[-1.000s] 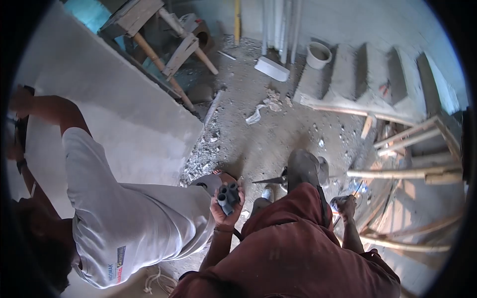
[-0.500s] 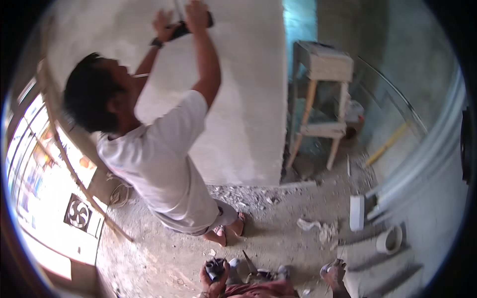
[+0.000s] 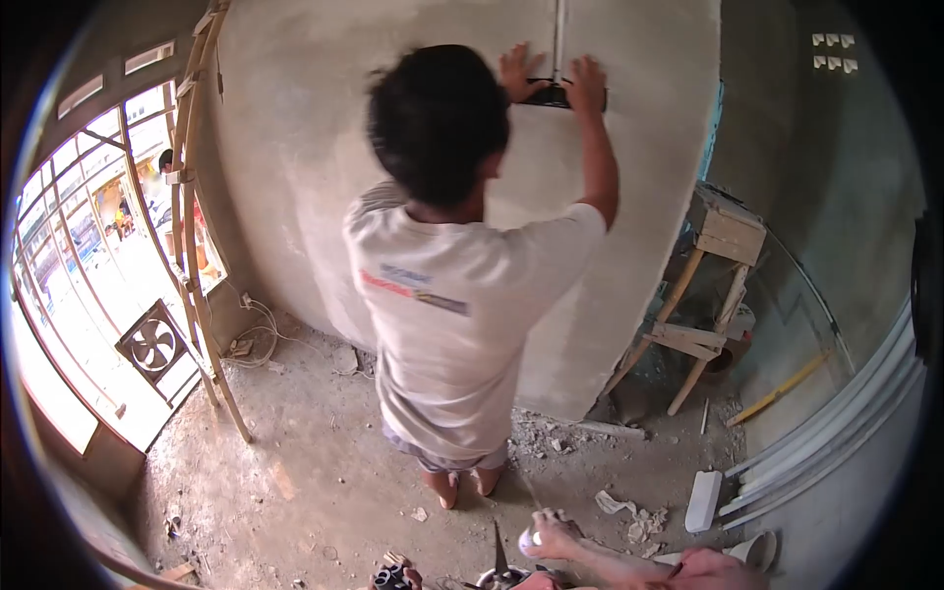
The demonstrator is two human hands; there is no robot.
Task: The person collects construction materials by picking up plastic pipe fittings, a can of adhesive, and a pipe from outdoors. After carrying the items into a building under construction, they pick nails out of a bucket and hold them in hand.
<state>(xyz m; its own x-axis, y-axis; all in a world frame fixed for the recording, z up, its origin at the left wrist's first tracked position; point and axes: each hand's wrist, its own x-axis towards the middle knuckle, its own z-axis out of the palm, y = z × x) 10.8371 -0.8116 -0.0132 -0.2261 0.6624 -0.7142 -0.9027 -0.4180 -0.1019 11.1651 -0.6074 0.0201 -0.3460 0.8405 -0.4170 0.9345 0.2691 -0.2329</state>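
Observation:
At the bottom edge, my left hand (image 3: pixel 409 576) is closed around a dark object (image 3: pixel 391 578) with pale-rimmed round shapes; its kind is unclear. My right hand (image 3: pixel 557 538) reaches in from the right, its fingers around a small white rounded object (image 3: pixel 529 541). Between my hands a dark pointed blade-like thing (image 3: pixel 500 553) sticks up, its lower part cut off by the frame. Ahead stands a co-worker (image 3: pixel 442 295) in a white T-shirt, back to me, both raised hands at a black flat piece (image 3: pixel 549 94) on the wall, under a thin vertical strip (image 3: pixel 560 39).
A wooden stand (image 3: pixel 730 241) is at the wall's right end. Several long pale pipes (image 3: pixel 836 442) lie along the right wall, near a white block (image 3: pixel 703 501) and crumpled scraps (image 3: pixel 644 523). Bamboo poles (image 3: pixel 187 197) and a fan (image 3: pixel 155 342) are by the window. Rubble (image 3: pixel 560 435) lines the wall base.
My view has turned left and up. My right hand has swung inward toward the pointed thing, while my left hand sits lower in view. The co-worker still has both hands at the black piece.

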